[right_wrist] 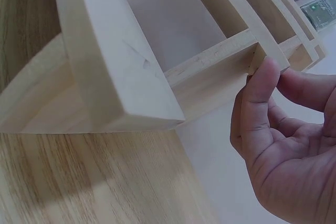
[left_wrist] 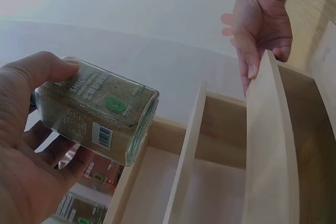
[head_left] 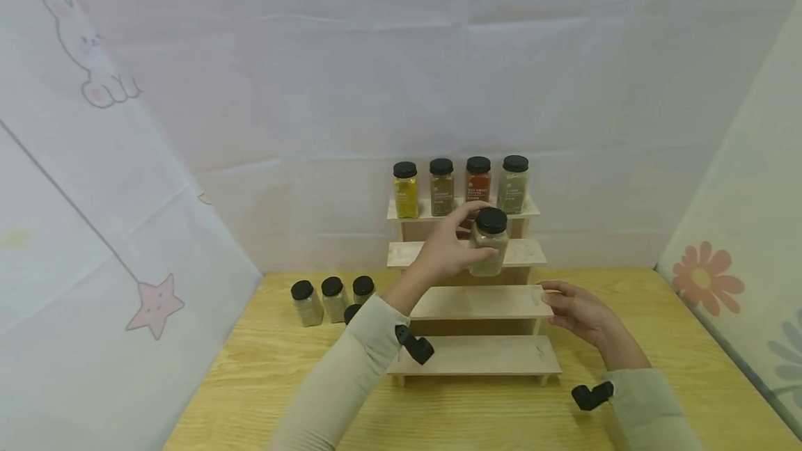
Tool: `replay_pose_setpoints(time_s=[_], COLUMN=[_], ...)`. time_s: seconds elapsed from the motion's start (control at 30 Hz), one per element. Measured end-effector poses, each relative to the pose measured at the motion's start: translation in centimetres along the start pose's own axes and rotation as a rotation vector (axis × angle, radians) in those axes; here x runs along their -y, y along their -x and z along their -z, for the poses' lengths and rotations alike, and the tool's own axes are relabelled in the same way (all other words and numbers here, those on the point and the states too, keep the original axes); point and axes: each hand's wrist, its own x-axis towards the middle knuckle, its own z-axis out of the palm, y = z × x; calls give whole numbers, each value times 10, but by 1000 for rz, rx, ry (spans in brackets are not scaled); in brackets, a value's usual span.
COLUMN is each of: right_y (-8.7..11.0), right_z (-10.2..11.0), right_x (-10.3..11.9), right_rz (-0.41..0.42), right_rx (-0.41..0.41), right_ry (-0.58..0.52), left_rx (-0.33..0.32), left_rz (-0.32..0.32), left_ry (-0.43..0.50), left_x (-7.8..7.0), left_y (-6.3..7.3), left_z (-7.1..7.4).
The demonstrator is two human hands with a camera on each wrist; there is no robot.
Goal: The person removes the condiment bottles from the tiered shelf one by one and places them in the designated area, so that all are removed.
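Note:
My left hand [head_left: 443, 248] grips a square glass spice jar [head_left: 487, 256] with a black lid, in front of the upper steps of a wooden tiered rack. In the left wrist view the jar [left_wrist: 100, 111] lies tilted between thumb and fingers, showing brownish-green powder, a barcode and a green ring. With thumb and fingers, my right hand [head_left: 579, 313] pinches the right end of the rack's second step from the bottom [head_left: 479, 303]. That same pinch on the board's corner shows in the right wrist view, where the hand [right_wrist: 294, 135] is at the right.
Several filled jars, including a yellow one [head_left: 406, 193] and a red one [head_left: 478, 183], line the top step. More black-lidded jars [head_left: 308, 308] stand on the wooden table [head_left: 250, 381] left of the rack, one partly hidden by my left sleeve. A pale cloth backdrop [head_left: 351, 89] hangs behind.

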Motion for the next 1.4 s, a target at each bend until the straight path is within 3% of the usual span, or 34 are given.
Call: replay_pose_setpoints(time_s=[0.2, 0.8, 0.97, 1.2, 1.4], right_y=[0, -1, -1, -1, -1], right_z=[-1, 0, 1, 1, 1], right_x=[0, -3, -3, -3, -3], right_rz=[6, 3, 8, 14, 9], right_rx=[9, 9, 10, 16, 12], right_ry=[6, 6, 9, -2, -18], left_rx=[-30, -49, -89, -150, -132], left_rz=[-8, -17, 4, 84, 73], left_ry=[-40, 63, 41, 65, 74], left_x=[10, 24, 31, 43, 50], left_y=[22, 80, 93, 111, 125], left_z=[16, 61, 74, 92, 112])
